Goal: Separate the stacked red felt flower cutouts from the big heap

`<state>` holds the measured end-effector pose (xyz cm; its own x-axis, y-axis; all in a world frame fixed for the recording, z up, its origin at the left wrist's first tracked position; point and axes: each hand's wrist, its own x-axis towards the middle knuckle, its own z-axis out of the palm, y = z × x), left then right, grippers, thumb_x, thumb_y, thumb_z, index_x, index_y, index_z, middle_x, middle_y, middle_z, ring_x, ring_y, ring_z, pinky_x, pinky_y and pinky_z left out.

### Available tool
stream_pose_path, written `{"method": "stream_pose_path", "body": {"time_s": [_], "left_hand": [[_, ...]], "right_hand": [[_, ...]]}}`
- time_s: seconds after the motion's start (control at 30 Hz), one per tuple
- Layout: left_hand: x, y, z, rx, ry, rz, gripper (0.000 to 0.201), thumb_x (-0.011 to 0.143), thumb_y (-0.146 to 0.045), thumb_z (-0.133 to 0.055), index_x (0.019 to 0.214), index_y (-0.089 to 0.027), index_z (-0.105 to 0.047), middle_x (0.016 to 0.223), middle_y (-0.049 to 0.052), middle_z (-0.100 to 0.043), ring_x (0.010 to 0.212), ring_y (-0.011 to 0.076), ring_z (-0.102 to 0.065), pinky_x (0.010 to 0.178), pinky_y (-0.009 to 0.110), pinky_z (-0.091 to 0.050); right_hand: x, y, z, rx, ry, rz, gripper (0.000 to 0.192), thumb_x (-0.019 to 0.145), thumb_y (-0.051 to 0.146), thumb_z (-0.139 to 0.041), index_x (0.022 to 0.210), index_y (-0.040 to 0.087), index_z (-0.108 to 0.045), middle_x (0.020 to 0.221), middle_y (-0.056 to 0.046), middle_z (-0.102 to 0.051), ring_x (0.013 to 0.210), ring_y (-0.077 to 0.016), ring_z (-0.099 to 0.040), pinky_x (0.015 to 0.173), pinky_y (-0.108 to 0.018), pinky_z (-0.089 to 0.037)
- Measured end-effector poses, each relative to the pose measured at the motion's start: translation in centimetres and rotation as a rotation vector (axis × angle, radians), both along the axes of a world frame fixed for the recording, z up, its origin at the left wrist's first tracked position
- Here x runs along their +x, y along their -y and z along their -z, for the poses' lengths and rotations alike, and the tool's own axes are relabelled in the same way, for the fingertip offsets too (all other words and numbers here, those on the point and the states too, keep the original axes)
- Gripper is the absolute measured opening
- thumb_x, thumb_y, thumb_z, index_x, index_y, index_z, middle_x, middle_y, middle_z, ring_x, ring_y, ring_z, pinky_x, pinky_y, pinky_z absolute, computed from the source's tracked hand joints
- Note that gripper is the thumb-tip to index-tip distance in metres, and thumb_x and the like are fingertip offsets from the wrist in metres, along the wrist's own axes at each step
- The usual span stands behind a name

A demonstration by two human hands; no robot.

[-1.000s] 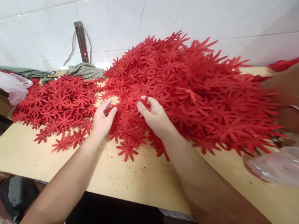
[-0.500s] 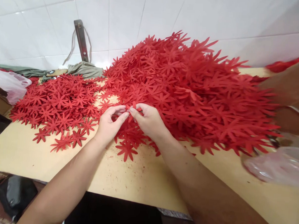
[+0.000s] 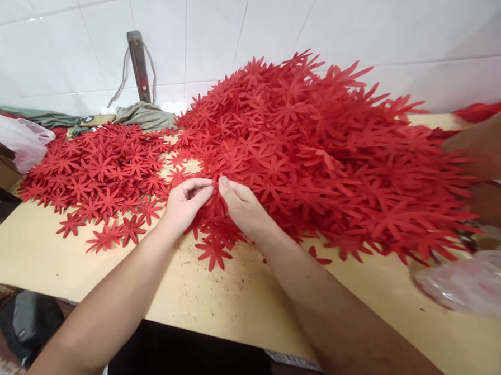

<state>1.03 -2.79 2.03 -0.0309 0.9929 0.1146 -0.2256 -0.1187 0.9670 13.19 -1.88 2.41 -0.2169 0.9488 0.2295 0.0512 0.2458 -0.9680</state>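
A person's two bare hands meet at the near foot of a large heap of red flower cutouts [image 3: 320,141] piled on a pale wooden table [image 3: 228,298]. The left hand [image 3: 184,203] and the right hand [image 3: 241,204] come together fingertip to fingertip, both pinching at a red flower piece [image 3: 215,199] that sits right at the heap's near edge; the fingers [image 3: 200,187] of the left hand curl inward, thumb and forefinger closed on the red material, while the right hand's thumb presses in from the other side. How many layers are caught between the fingers cannot be told.

Left of the heap, a flatter spread of single red flowers [image 3: 104,174] covers the table, touching the heap at its far end. A single red flower [image 3: 213,251] lies on bare wood just in front of the heap, below the hands. Behind the heap stands a white tiled wall [image 3: 242,30], with a metal bracket [image 3: 138,64] and a crumpled green cloth [image 3: 143,115] behind and left of the heap. A clear plastic bag [image 3: 18,136] rests well to the left of the heap, and another plastic bag [image 3: 472,280] lies at the heap's right near corner. Above that bag, at the heap's right side, another person's arm [image 3: 491,150] enters.
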Motion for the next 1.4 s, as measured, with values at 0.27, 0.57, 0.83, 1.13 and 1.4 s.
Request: {"method": "stream_pose_path", "body": {"time_s": [0.27,0.57,0.83,1.13,1.4], "left_hand": [[-0.5,-0.4,0.0,0.001,0.051,-0.073,0.012,0.065,-0.024,-0.072,0.072,-0.016,-0.066,0.074,0.0,-0.066,0.069,0.0081,-0.058,0.076,0.023,-0.046],[-0.5,-0.4,0.2,0.068,-0.06,-0.028,0.027,0.06,-0.03,-0.076,0.081,-0.016,-0.066,0.073,-0.002,-0.063,0.067,0.0068,-0.053,0.068,0.02,-0.043],[-0.9,-0.7,-0.2,0.009,0.068,-0.132,0.021,0.065,-0.028,-0.072,0.068,-0.016,-0.055,0.059,-0.006,-0.057,0.054,0.0048,-0.051,0.06,0.019,-0.041],[-2.3,-1.8,-0.4,-0.023,0.15,-0.269,0.026,0.064,-0.014,-0.071,0.087,-0.015,-0.059,0.059,-0.007,-0.059,0.055,0.0042,-0.053,0.061,0.017,-0.043],[-1.8,-1.5,-0.2,-0.072,0.084,-0.172,0.04,0.059,-0.012,-0.075,0.098,-0.014,-0.065,0.066,-0.005,-0.063,0.064,0.0065,-0.055,0.071,0.021,-0.045]], "right_hand": [[0.0,0.2,-0.1,0.001,0.064,-0.105,0.013,0.074,0.031,-0.053,0.075,0.019,-0.05,0.065,0.002,-0.048,0.065,-0.0125,-0.047,0.069,-0.028,-0.043],[0.4,0.2,-0.1,0.088,0.389,-0.001,0.031,0.078,0.033,-0.048,0.055,0.02,-0.032,0.052,0.005,-0.035,0.05,-0.0072,-0.033,0.051,-0.024,-0.029],[0.0,0.5,-0.1,0.053,0.374,-0.098,0.019,0.079,0.028,-0.046,0.063,0.018,-0.04,0.059,0.003,-0.044,0.055,-0.0084,-0.04,0.056,-0.024,-0.034],[0.1,0.2,0.5,-0.025,0.241,-0.085,0.015,0.078,0.03,-0.05,0.069,0.018,-0.046,0.061,0.003,-0.047,0.055,-0.0091,-0.042,0.056,-0.025,-0.036],[0.2,-0.1,0.2,-0.049,0.092,0.025,0.014,0.075,0.026,-0.054,0.065,0.017,-0.048,0.055,0.005,-0.045,0.049,-0.007,-0.04,0.052,-0.024,-0.034]]}}
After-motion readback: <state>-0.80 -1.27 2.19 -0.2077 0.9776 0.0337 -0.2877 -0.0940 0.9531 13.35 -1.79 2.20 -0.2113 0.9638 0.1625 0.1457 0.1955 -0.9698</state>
